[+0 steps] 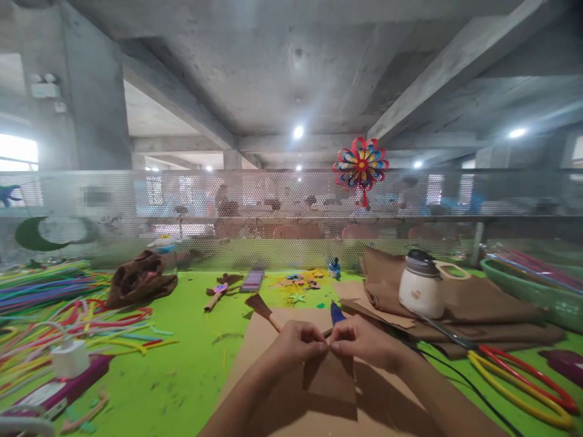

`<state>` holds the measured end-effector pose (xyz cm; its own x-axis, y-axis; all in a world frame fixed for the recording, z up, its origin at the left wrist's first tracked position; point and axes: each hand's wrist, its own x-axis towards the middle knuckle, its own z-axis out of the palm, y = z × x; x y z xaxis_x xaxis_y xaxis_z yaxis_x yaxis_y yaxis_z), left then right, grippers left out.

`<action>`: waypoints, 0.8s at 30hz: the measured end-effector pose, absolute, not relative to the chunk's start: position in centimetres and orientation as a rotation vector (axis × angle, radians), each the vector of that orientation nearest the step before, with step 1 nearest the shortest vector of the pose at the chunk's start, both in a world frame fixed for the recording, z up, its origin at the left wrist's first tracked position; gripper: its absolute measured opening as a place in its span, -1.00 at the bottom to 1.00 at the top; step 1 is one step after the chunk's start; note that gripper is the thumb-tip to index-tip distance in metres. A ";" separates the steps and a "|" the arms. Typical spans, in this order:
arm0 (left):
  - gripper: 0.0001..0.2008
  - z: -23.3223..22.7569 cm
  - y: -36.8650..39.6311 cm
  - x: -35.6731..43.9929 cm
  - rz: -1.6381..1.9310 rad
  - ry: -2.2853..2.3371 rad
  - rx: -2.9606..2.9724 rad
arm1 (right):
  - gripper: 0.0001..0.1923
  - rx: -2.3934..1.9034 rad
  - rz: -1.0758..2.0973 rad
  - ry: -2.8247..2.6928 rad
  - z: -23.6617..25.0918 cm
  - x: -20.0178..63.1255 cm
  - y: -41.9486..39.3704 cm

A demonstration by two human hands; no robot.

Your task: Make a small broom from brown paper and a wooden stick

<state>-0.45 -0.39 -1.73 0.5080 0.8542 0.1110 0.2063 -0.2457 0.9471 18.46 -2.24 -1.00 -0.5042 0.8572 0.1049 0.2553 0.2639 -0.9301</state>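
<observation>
Hands (300, 341) (362, 341) pinching brown paper (328, 383), white cup (423, 297), its small mark (416, 294) blurred

L hand (299, 341) | R hand (359, 340) | pinching, tips (321, 348) adj. | forearms (255, 385) angled in

Brown piece (328, 382) partly behind hands (295, 341) (367, 343)

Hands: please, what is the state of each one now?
Left hand: closed, pinching the brown sheet at its top edge.
Right hand: closed, pinching the same sheet, fingertips close to the left's.
</observation>
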 end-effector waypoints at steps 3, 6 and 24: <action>-0.70 -2.1 -0.1 -0.3 0.851 0.932 1.711 | -0.80 -1.024 1.175 -1.874 -1.2 18.5 -2.1; -0.70 -1.8 0.0 -0.3 0.918 0.923 1.655 | -0.83 -1.016 1.154 -1.774 -1.3 18.4 -1.9; -0.78 0.2 -1.1 -0.8 1.007 0.690 1.517 | -0.82 -0.847 1.218 -1.459 -0.9 19.0 -2.0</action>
<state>-0.82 -1.09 0.22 0.4625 0.8585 0.2216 -0.1038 -0.1958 0.9751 19.00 -2.03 -0.88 -0.2415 0.9357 0.2572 -0.0857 0.2435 -0.9661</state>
